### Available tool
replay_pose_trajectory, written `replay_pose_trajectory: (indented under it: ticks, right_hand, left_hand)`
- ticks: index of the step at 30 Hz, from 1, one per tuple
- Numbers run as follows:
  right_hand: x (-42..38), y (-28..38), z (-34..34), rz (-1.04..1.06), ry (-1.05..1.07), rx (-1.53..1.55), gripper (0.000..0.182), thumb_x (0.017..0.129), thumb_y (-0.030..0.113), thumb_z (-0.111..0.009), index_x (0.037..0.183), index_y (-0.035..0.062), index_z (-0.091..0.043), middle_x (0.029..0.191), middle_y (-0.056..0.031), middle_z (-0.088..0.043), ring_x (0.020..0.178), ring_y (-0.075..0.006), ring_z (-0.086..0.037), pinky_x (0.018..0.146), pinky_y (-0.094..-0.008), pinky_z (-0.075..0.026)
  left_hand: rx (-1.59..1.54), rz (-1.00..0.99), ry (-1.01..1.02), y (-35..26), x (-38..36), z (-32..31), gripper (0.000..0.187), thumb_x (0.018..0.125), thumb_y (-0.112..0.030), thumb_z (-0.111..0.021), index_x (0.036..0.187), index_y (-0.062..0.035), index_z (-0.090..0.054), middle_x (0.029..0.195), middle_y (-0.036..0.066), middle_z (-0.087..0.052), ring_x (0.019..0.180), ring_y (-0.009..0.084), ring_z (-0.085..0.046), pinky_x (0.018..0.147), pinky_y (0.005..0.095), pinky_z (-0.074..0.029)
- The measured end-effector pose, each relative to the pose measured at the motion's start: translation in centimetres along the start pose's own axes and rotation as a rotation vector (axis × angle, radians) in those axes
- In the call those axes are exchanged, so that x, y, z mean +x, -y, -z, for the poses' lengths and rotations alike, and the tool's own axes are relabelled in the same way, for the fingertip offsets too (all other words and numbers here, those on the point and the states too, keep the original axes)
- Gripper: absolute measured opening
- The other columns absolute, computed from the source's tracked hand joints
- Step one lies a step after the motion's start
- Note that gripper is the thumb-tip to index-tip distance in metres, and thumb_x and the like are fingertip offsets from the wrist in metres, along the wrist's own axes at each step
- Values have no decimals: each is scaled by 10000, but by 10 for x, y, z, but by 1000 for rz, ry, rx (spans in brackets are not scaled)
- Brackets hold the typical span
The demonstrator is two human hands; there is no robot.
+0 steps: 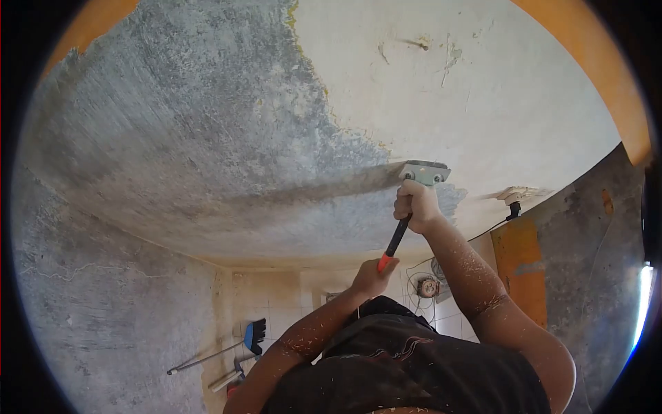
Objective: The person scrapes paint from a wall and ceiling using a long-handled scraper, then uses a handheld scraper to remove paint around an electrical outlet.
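My right hand (pixel 418 205) is closed around the upper handle of a scraper (pixel 396 238), just below its wide blade head. Lower down, my left hand (pixel 373 278) grips the red end of the same black handle. The blade's edge appears to meet the wall (pixel 469 103) where cream paint borders bare grey plaster (pixel 227 90). A ragged edge with yellowish flecks separates the two surfaces. Pale flakes cling to both forearms and the dark shirt.
A socket with a black plug and cord (pixel 514 199) sits on the wall at right. Below are a blue broom (pixel 254 336) and a round device with cables (pixel 427 286) on the tiled floor (pixel 449 324). Grey walls stand at both sides; an orange patch (pixel 520 262) shows at right.
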State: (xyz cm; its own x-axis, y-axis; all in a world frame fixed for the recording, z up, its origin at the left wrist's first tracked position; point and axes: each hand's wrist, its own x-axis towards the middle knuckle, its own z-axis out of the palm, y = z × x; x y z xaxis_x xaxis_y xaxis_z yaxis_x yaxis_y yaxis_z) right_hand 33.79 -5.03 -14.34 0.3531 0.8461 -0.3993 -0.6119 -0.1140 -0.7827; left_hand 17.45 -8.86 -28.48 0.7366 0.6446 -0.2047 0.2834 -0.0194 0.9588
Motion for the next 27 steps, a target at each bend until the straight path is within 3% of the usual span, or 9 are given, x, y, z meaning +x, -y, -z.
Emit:
replay_pose_trajectory:
  ticks: [2, 4, 5, 8, 9, 14, 20, 24, 27]
  right_hand:
    - [-4, -8, -1, 13, -82, -17, 208, 641, 42, -519, 534, 120, -359, 443, -6, -286, 361, -138, -270, 385, -285, -225]
    - [-9, -35, 3, 125, -156, -127, 189, 656, 35, -505, 553, 111, -366, 451, -12, -288, 359, -138, -301, 381, -291, -236]
    - [-11, -50, 7, 32, -161, -117, 196, 658, 36, -507, 551, 112, -362, 451, -14, -285, 359, -140, -312, 380, -294, -238]
    - [-7, -49, 6, -88, -171, -102, 226, 653, 21, -506, 548, 130, -338, 455, 7, -267, 361, -123, -290, 377, -284, -220]
    - [-2, -32, 3, -104, -124, -44, 243, 653, 17, -500, 546, 139, -319, 457, 20, -255, 361, -111, -264, 377, -276, -207]
    - [-2, -28, 4, -68, -147, 1, 260, 650, 25, -493, 532, 149, -296, 451, 35, -231, 360, -103, -221, 376, -266, -186]
    - [-9, -50, 9, 10, -226, -78, 234, 644, 26, -497, 524, 129, -325, 438, -1, -268, 350, -136, -245, 368, -284, -206]
    - [0, 11, 0, 73, 65, 25, 104, 658, 37, -529, 605, 71, -446, 453, -65, -394, 353, -179, -350, 367, -318, -287]
    - [-6, -9, 2, 111, -139, -60, 150, 649, 43, -521, 562, 102, -413, 428, -33, -318, 346, -164, -335, 365, -293, -267]
  left_hand:
    - [15, -44, 3, 12, 4, -6, 474, 883, -431, -469, 694, -3, -546, 516, 165, -504, 495, 354, -499, 488, 398, -377]
    - [117, -412, -120, 66, -5, -28, 423, 883, -388, -491, 706, -9, -554, 512, 153, -509, 480, 342, -492, 473, 391, -376]
    - [-29, -258, -58, 59, -26, -29, 424, 887, -391, -485, 702, -15, -552, 508, 160, -495, 482, 341, -490, 458, 404, -360]
    - [-59, -179, -54, 69, -26, -34, 465, 896, -418, -453, 692, -10, -540, 511, 177, -478, 484, 352, -481, 451, 425, -342]
    - [-28, 63, 29, 27, -17, -13, 492, 897, -442, -434, 691, -8, -539, 512, 186, -462, 484, 352, -469, 467, 422, -342]
    - [-96, -16, 46, 41, -14, -20, 531, 893, -476, -421, 682, -1, -529, 507, 184, -457, 490, 327, -466, 511, 410, -356]
    - [-28, 191, 41, 51, -27, -25, 558, 881, -494, -436, 670, 14, -528, 513, 173, -471, 483, 306, -451, 507, 406, -364]
    - [43, -4, -1, -15, 3, 4, 523, 877, -469, -462, 663, 3, -535, 516, 169, -493, 487, 319, -497, 491, 415, -367]
    - [25, -46, 6, 3, -3, -7, 509, 876, -453, -477, 648, -1, -531, 499, 156, -492, 473, 304, -510, 479, 414, -364]
